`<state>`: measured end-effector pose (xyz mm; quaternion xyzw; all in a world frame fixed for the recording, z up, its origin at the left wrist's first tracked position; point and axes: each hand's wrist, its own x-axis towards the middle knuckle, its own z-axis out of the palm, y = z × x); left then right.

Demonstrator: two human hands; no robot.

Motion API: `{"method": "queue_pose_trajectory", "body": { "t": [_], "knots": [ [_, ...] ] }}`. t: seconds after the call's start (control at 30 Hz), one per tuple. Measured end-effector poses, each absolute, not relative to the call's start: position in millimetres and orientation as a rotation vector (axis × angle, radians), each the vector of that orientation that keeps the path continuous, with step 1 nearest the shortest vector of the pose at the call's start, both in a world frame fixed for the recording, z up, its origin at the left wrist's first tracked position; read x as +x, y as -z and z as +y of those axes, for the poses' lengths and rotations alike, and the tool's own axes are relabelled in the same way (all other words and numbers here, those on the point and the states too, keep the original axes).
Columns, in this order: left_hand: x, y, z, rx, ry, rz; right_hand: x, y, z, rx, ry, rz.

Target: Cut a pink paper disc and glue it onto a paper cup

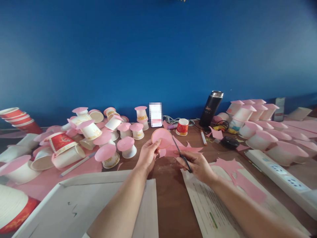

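Two hands work apart: the left hand pinches a pink disc at its near edge; the right hand grips scissors, blades beside the disc's right edge. Turning the disc, not the scissors, should keep any cut smooth. Scraps lie just beyond on the table, cups to both sides.

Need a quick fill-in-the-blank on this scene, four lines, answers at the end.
1. The right hand holds a pair of ____.
2. The paper disc in the left hand is mainly coloured ____.
3. The wall behind everything is painted ____.
4. In the picture, the black bottle is to the ____ of the upright red cup near the middle.

Missing words: scissors; pink; blue; right.
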<state>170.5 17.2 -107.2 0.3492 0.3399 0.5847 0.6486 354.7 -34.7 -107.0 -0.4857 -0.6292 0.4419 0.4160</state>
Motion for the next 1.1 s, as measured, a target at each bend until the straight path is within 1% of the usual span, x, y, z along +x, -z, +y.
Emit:
{"method": "queue_pose_trajectory", "body": {
  "t": [0.3, 0.57, 0.73, 0.83, 1.0, 1.1],
  "knots": [
    [170, 111, 19, 0.767, -1.330, 0.770, 356, 117, -31, -1.202, -1.108, -1.514],
    [166, 116, 28, 0.552, -1.474, 0.798, 362, 129, -16, -1.282, -1.158, -1.339],
    [165, 120, 32, 0.491, -1.504, 0.815, 364, 134, -10, -1.305, -1.158, -1.317],
    [165, 121, 32, 0.462, -1.529, 0.821, 363, 133, -15, -1.235, -1.024, -1.337],
    [167, 121, 31, 0.487, -1.535, 0.897, 366, 132, -27, -1.179, -0.612, -1.493],
    [169, 119, 29, 0.549, -1.540, 0.932, 368, 131, -31, -1.169, -0.472, -1.607]
  ]
}}
